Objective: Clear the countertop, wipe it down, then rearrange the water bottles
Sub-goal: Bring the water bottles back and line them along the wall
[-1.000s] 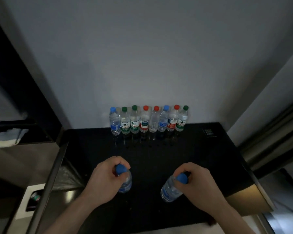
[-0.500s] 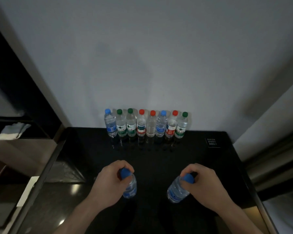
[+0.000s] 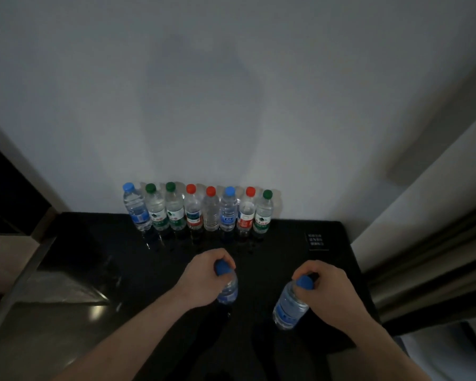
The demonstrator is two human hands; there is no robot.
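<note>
Each of the hands is clamped on a blue-capped bottle by the neck: the left hand (image 3: 204,279) grips the left bottle (image 3: 227,290) and the right hand (image 3: 331,290) grips the right bottle (image 3: 290,306), the two held well apart over the front of the black worktop (image 3: 107,243). Compared with a second ago, both bottles have been carried forward, away from the near edge and toward the wall, and the view has shifted with them, so the row looks closer. The right bottle tilts, its base swung to the left; whether either base touches the worktop cannot be told. At the back, a row of eight bottles (image 3: 198,213) stands upright against the wall, caps blue, green, green, red, red, blue, red, green. A small dark panel (image 3: 316,240) sits near the right rear corner. This looks like the rearranging stage, with these two bottles probably about to join the row.
</note>
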